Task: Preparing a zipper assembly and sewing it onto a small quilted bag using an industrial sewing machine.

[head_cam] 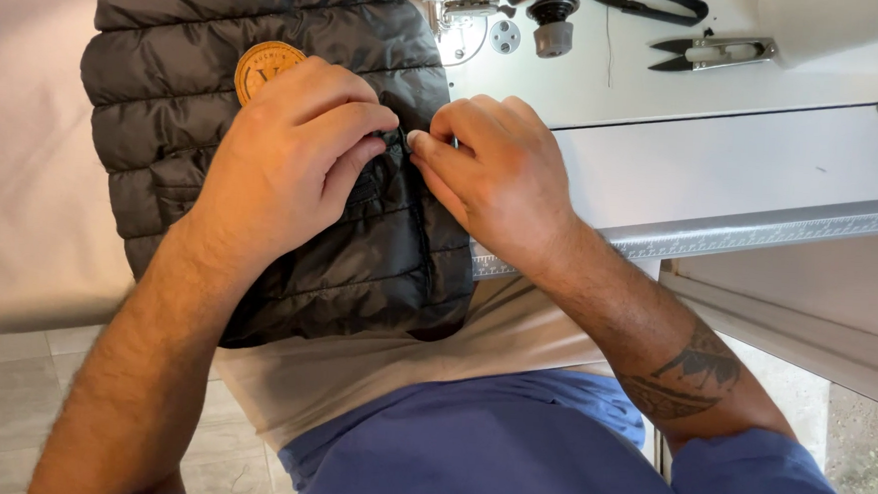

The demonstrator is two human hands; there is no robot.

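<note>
Together both hands [404, 145] pinch the dark quilted jacket [167, 82] between them.

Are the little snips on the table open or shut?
Open: the snips lie flat on the white table, their two dark blades spread apart at the tips.

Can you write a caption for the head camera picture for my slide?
Two hands, left hand and right hand, pinch a spot on a dark quilted jacket beside a sewing machine.

I see a white sewing table [744, 163] carrying a dark quilted jacket [188, 73], thread snips [715, 52], black scissors [652, 2] and the sewing machine head [492, 4].
</note>
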